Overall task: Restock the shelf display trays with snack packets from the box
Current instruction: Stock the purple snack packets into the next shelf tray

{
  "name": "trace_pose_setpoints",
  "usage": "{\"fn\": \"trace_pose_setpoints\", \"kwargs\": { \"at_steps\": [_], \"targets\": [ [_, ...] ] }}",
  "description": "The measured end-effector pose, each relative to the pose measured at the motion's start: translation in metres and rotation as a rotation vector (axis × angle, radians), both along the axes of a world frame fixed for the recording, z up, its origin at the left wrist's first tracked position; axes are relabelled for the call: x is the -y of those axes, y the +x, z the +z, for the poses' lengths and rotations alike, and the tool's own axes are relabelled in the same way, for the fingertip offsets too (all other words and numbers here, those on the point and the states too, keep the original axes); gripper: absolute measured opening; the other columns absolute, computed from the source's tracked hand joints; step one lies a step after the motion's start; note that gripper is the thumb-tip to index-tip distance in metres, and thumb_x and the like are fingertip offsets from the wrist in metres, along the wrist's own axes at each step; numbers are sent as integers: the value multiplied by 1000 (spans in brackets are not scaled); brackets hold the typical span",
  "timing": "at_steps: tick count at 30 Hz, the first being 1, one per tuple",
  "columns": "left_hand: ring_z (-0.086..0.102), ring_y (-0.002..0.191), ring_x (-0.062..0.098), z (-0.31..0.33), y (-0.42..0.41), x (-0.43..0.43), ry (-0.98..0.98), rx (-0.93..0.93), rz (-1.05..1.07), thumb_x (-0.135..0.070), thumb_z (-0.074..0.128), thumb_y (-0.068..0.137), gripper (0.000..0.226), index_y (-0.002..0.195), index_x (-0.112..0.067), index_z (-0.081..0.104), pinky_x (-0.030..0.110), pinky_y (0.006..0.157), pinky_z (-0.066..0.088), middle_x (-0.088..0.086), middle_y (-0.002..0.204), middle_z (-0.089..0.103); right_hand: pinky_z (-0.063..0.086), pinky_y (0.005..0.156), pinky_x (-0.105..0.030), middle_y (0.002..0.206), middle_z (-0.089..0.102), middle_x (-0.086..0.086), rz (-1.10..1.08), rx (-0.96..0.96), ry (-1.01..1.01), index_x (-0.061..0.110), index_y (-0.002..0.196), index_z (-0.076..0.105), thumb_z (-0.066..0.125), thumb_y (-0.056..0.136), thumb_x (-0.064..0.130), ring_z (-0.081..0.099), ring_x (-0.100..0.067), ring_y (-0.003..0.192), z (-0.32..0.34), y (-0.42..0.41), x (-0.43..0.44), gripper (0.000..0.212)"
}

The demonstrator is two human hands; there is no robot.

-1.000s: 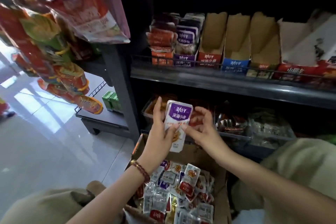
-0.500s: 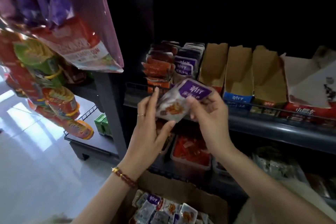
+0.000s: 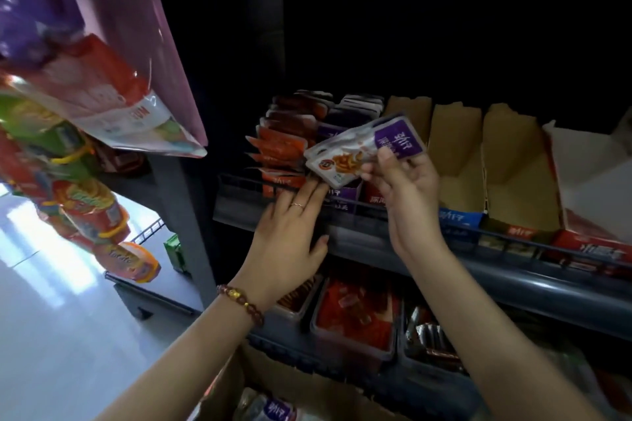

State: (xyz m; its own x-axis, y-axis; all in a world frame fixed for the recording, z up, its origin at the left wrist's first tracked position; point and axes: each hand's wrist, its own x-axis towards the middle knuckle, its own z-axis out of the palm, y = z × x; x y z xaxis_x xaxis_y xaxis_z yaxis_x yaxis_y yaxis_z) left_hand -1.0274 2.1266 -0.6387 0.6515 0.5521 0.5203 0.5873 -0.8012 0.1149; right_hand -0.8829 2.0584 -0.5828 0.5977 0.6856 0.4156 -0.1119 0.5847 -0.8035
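Loading step: right hand (image 3: 407,188) pinches purple snack packets (image 3: 355,154). Left hand (image 3: 290,236), fingers straight, lies by the purple display tray (image 3: 347,196) at its 1 o'clock. Next, slot the packets in upright.

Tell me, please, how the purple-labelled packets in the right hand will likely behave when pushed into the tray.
Probably floppy: the purple-labelled packets appear to bow where the right hand pinches them near one end. Likely light, since a fingertip pinch carries several. Their glossy film catches glare, so the bunch may slide apart.
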Motion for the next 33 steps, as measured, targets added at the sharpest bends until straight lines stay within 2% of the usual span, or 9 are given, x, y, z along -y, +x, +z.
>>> {"fn": "trace_pose_setpoints", "kwargs": {
  "at_steps": [5,9,13,15,18,20,24,28,33],
  "targets": [
    [37,114,16,-2,-3,-3,1,29,-46,-26,65,78,78,147,-17,30,33,93,42,-2,151,33,53,82,-24,88,68,7,-97,91,21,18,105,52,56,92,4,67,-11,84,5,3,-12,19],
    [40,109,17,-6,-7,-6,18,36,-74,-21,66,76,82,148,-17,27,33,90,45,-3,153,29,49,78,-15,94,62,6,-255,324,-16,23,101,49,59,91,6,63,-1,85,8,10,-14,22],
    [41,113,17,-8,-6,-6,6,44,-79,-20,65,77,84,150,-18,23,33,92,45,-4,155,25,51,73,-19,85,63,9,-302,445,-80,28,95,50,61,90,12,64,-4,77,7,11,-17,21],
    [40,117,18,-8,-6,-5,-3,49,-86,-20,65,77,84,150,-19,21,35,94,45,-5,155,23,49,70,-14,86,63,12,-313,529,-122,31,94,50,62,90,16,62,1,77,7,8,-21,20],
    [39,121,18,-8,-5,-6,-13,54,-91,-20,64,78,84,150,-20,20,35,97,43,-5,155,23,43,67,-6,99,55,11,-359,682,-215,21,103,56,65,88,19,56,7,77,6,5,-31,18],
    [39,121,17,-8,-5,-7,-16,59,-94,-20,64,77,84,150,-21,20,33,97,43,-5,155,23,42,64,-5,108,49,7,-411,724,-287,15,113,56,66,87,20,53,7,72,3,4,-37,29],
    [38,120,15,-10,-5,-7,-16,74,-98,-19,65,77,85,150,-19,20,31,96,42,-6,154,23,44,50,-14,117,45,7,-500,834,-344,33,136,37,64,89,23,54,-1,62,-4,0,-39,55],
    [37,120,14,-11,-5,-7,-20,75,-101,-20,65,77,86,150,-20,18,29,97,39,-5,155,23,32,44,-10,123,34,0,-634,1032,-400,31,137,42,61,91,26,41,0,54,-3,-2,-41,50],
    [34,127,14,-10,-4,-8,-34,91,-125,-19,62,79,84,150,-21,18,26,103,32,-7,155,20,30,46,-10,140,25,-2,-635,1040,-464,30,139,39,60,92,31,42,1,59,1,3,-47,52]
  ]
}}
